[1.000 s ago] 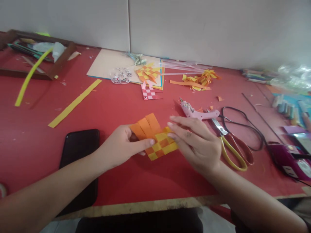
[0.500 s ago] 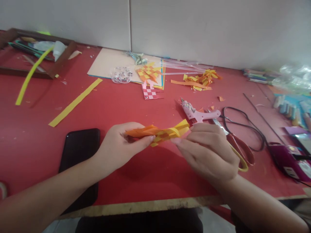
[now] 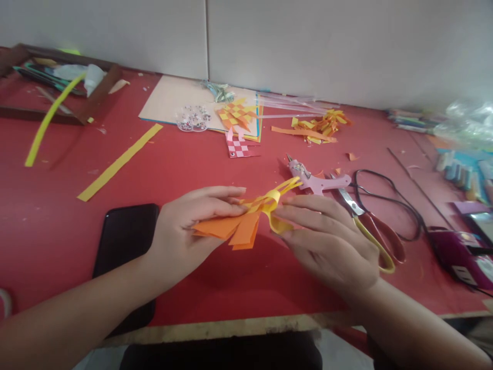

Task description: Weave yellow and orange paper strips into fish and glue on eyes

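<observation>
Both hands hold a woven piece of orange and yellow paper strips [image 3: 246, 220] just above the red table [image 3: 215, 169]. My left hand [image 3: 192, 226] grips its orange loose ends, fingers over the top and thumb beneath. My right hand [image 3: 327, 241] pinches the yellow looped strips on the other side, fingers extended along them. The piece is turned nearly edge-on, so its checker face is hidden.
A black phone [image 3: 125, 246] lies by my left forearm. A pink glue gun [image 3: 318, 180], scissors [image 3: 370, 226] and a black cord [image 3: 389, 192] lie to the right. Further back are a cardboard sheet [image 3: 173, 100] with woven pieces, paper scraps [image 3: 318, 126], yellow strips [image 3: 119, 162] and a wooden tray [image 3: 57, 87].
The woven piece lay flat on the table, checker face up. Both hands lifted it and flipped it over, so the orange ends hang toward me.
</observation>
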A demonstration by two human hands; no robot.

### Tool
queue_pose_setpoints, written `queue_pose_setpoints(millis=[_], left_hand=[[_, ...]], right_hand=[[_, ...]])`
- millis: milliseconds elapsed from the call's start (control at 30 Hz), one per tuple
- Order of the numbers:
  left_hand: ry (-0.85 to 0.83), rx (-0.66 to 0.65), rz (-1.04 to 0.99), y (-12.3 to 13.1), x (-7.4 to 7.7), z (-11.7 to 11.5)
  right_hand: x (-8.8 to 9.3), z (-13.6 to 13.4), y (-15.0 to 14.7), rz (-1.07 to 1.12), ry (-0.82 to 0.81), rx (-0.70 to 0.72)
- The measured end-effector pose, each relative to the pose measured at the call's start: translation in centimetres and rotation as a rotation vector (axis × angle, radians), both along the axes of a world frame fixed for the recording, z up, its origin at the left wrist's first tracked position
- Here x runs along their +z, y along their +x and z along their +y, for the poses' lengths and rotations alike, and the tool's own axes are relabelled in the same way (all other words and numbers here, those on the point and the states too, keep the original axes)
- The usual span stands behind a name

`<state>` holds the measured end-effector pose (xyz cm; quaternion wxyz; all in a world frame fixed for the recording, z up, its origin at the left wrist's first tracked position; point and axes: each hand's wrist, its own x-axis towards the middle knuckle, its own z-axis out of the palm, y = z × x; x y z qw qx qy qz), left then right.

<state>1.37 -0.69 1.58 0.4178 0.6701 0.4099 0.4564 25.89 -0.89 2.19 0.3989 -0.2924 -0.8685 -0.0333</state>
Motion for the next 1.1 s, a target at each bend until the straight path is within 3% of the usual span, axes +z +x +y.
queue_pose_setpoints(millis=[200, 467, 567, 733, 867, 1033, 1100], left_hand=[[-0.016, 0.008, -0.016, 0.1, 0.0, 0.0], [-0.188, 0.062, 0.036, 0.3, -0.3, 0.3], [-0.16, 0.034, -0.016, 0.2, 0.1, 0.4], [-0.102, 0.015, -0.011, -0.1, 0.3, 0.5], [-0.056, 0.006, 0.009, 0.0, -0.2, 0.6], [-0.29, 0.081, -0.03, 0.9, -0.3, 0.4], [-0.347, 0.111, -0.037, 1.1, -0.2, 0.4]], right_hand=[[0.0, 0.4, -0.5, -0.051, -0.043, -0.019], [-0.4, 0.8, -0.6, 0.046, -0.03, -0.038], [-0.3, 0.9, -0.4, 0.103, -0.022, -0.107], [-0.4, 1.3, 0.0, 0.152, -0.157, -0.038], [-0.3, 0.9, -0.1, 0.231, -0.218, -0.072], [0.0, 0.0, -0.4, 0.196, -0.193, -0.212], [0.0, 0.0, -0.4, 0.175, -0.161, -0.181]])
